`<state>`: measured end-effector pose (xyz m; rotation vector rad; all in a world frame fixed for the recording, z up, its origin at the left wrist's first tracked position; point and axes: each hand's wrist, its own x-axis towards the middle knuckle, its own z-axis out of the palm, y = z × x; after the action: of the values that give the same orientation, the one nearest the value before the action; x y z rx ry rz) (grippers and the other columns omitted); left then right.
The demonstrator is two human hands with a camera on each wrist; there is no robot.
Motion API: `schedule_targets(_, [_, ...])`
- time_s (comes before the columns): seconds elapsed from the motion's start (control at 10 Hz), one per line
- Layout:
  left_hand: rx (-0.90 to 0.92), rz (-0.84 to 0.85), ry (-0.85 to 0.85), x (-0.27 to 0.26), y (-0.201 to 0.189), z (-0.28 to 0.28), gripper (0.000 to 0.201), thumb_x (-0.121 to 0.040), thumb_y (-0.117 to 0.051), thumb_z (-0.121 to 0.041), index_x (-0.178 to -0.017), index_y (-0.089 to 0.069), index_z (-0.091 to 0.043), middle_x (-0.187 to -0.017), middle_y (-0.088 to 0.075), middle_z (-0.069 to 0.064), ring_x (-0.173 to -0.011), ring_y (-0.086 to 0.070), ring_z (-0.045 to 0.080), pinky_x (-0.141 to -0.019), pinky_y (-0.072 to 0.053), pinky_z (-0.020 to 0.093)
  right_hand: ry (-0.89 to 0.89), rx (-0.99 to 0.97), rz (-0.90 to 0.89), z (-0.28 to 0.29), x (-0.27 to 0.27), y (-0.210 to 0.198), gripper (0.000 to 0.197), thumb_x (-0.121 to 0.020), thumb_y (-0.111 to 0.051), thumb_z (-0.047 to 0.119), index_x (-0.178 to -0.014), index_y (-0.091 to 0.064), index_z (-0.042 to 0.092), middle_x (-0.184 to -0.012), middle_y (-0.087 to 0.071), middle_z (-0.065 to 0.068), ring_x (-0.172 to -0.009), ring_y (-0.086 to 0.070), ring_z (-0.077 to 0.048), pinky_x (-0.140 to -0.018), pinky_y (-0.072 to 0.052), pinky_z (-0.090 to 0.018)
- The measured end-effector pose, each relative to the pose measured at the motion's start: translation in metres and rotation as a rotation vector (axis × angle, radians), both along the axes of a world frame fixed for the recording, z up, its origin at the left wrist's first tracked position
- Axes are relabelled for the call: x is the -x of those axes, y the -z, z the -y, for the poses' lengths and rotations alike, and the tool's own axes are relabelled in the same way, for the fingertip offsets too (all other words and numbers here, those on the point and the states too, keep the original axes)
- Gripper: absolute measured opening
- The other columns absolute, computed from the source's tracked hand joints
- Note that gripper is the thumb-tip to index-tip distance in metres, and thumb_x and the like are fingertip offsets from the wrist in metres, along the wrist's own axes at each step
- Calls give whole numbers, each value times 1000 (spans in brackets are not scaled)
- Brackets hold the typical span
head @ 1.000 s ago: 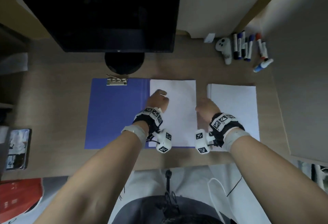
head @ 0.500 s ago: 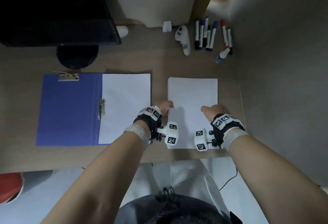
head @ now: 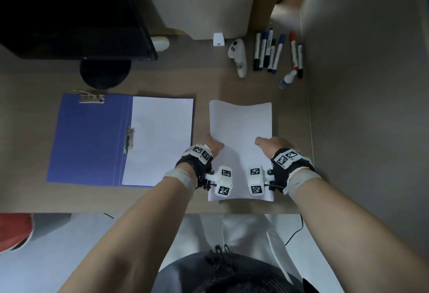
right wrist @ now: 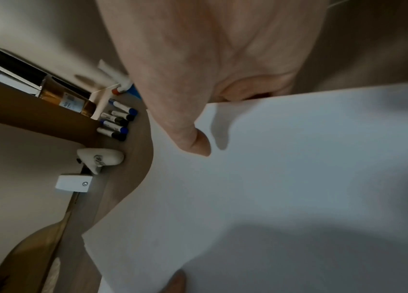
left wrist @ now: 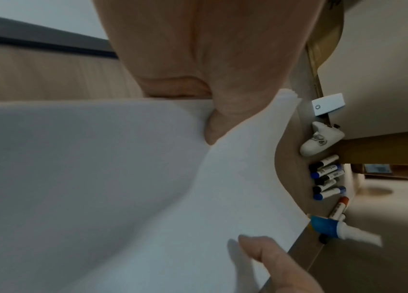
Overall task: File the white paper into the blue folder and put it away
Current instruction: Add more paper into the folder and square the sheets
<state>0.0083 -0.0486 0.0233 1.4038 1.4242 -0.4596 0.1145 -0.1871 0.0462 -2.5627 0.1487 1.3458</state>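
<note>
The blue folder [head: 88,139] lies open on the desk at the left, with a white sheet [head: 160,139] on its right half and a metal clip [head: 91,98] at its top edge. Right of it is a thin stack of white paper [head: 241,125], bowed so that its far edge curves. My left hand [head: 212,145] pinches the stack's left edge, thumb [left wrist: 222,119] on top of the paper [left wrist: 122,178]. At the right edge my right hand [head: 269,144] pinches it, thumb [right wrist: 190,138] on the paper [right wrist: 285,188]. The fingers underneath are hidden.
Several markers [head: 274,51], a white controller [head: 239,58] and a small white box [head: 219,39] lie at the back right. A dark monitor [head: 69,9] on its round stand [head: 105,73] fills the back left. A grey partition [head: 371,107] borders the desk on the right.
My left hand left the sheet in the folder and joined the right hand on the stack. The stack lay flat half a second ago; now both hands pinch its sides and it bows.
</note>
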Motion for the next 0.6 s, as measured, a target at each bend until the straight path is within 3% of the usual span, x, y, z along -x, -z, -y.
schedule_targets(0.1, [3, 13, -25, 14, -3, -16, 52, -88, -59, -9, -137, -44, 2, -137, -53, 19, -126, -53, 35, -106, -43, 37, 56, -68, 4, -9, 5, -4, 28, -72, -62, 34, -85, -54, 10, -80, -61, -6, -69, -60, -25, -74, -55, -35])
schedule_targets(0.2, [21, 90, -126, 33, -20, -44, 44, -82, -63, -6, -125, -56, 1, -126, -62, 21, -114, -61, 35, -100, -50, 44, 122, -181, -58, -34, 15, -7, 38, -75, -59, 15, -110, -47, 6, -99, -54, -12, -80, -53, -28, -67, -46, -31])
schedule_targets(0.3, [-63, 95, -177, 57, -44, -75, 8, -79, -57, 2, -86, -60, 0, -88, -63, 18, -78, -57, 27, -67, -51, 31, 118, -227, -54, -77, 29, -18, 22, -77, -55, 2, -97, -47, 0, -75, -43, -10, -59, -39, -22, -50, -30, -24])
schedule_targets(0.4, [-160, 126, -278, 85, -61, -116, 18, -77, -54, 6, -68, -52, -9, -71, -51, 6, -79, -49, 22, -65, -41, 30, 115, -330, -45, -129, 48, -35, 15, -74, -59, -1, -71, -44, 1, -65, -41, -7, -58, -37, -20, -50, -30, -25])
schedule_targets(0.5, [-189, 106, -396, 113, -70, -164, 33, -84, -56, 2, -116, -61, -3, -100, -56, 9, -96, -52, 20, -71, -44, 25, 79, -488, -20, -180, 71, -40, 40, -57, -66, 12, -92, -64, -7, -83, -61, -13, -75, -55, -26, -62, -43, -28])
schedule_targets(0.6, [-254, 72, -305, 146, -83, -215, 35, -89, -53, -1, -123, -59, -6, -119, -61, 9, -101, -54, 19, -74, -40, 24, 13, -600, -48, -234, 109, -64, 34, -61, -70, 18, -87, -69, -3, -96, -62, -11, -92, -58, -25, -73, -40, -27])
